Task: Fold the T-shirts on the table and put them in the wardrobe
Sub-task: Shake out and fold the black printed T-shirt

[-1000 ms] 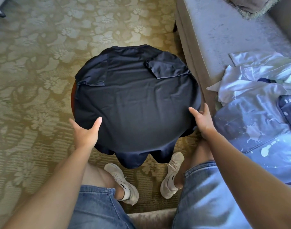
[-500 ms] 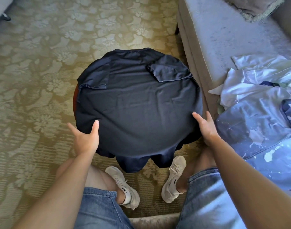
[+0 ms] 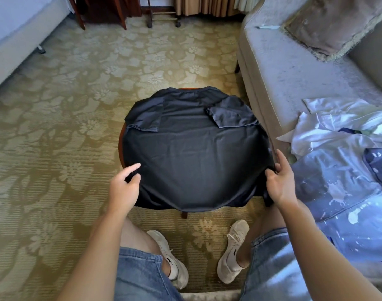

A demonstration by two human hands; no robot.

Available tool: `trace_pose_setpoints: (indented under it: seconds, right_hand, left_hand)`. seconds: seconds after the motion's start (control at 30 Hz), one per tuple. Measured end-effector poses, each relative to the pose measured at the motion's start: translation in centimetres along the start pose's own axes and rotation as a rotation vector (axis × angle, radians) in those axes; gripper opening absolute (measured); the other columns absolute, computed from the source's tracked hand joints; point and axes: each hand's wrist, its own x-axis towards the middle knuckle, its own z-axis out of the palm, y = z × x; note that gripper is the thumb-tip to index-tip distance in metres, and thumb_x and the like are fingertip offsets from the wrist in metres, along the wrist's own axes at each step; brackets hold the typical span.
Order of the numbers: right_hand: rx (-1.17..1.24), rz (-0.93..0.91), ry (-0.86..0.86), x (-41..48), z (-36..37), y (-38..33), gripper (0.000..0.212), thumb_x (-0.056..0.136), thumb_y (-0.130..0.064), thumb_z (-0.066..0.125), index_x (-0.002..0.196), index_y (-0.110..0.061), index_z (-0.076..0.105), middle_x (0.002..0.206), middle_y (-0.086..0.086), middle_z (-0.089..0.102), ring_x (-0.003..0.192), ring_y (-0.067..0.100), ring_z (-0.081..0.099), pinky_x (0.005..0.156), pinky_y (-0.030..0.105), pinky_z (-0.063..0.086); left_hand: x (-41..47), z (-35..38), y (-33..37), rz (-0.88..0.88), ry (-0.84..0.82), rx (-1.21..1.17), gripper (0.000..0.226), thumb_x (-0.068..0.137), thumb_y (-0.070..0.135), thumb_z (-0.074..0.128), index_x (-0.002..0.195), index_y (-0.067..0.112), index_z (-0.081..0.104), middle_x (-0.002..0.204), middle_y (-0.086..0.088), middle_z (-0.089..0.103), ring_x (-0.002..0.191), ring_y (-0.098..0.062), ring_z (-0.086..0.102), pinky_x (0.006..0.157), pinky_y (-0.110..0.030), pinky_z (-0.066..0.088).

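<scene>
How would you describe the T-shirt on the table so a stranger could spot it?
Find the grey sofa on the right; just left of it stands a round table. The dark navy T-shirt drapes over its top, sleeves folded inward, unlike the white and splattered blue clothes heaped on the sofa.

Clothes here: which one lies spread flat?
The dark T-shirt on the round table; the other clothes lie crumpled on the sofa.
</scene>
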Motion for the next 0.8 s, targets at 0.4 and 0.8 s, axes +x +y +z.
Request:
trace_pose_setpoints:
  seconds: [0.4, 0.8]
  right_hand:
    - [0.004, -0.081, -0.046, 10.3, 2.8, -9.4, 0.077, 0.088, -0.012, 0.06, 0.154, -0.017, 0.02, 0.116, 0.002, 0.057, 0.109, 0.015, 0.055, 0.099, 0.027, 0.042]
    - [-0.35, 0.014, 0.022, 7.4, 2.3, -1.3, 0.049, 0.094, -0.03, 0.059, 0.138, -0.011, 0.048, 0.124, 0.012, 0.06, 0.114, 0.029, 0.056, 0.094, 0.036, 0.041]
  left_hand:
    - [10.5, 1.1, 10.6, 0.106, 0.022, -0.131, 0.05, 0.095, 0.017, 0.06, 0.143, 0.019, 0.048, 0.141, 0.001, 0.051, 0.13, -0.012, 0.048, 0.107, -0.024, 0.035]
    - [7.7, 2.9, -0.1, -0.11, 0.129, 0.443, 0.068, 0.093, 0.027, 0.062, 0.152, 0.019, 0.03, 0.148, -0.015, 0.038, 0.138, -0.036, 0.034, 0.113, -0.05, 0.033]
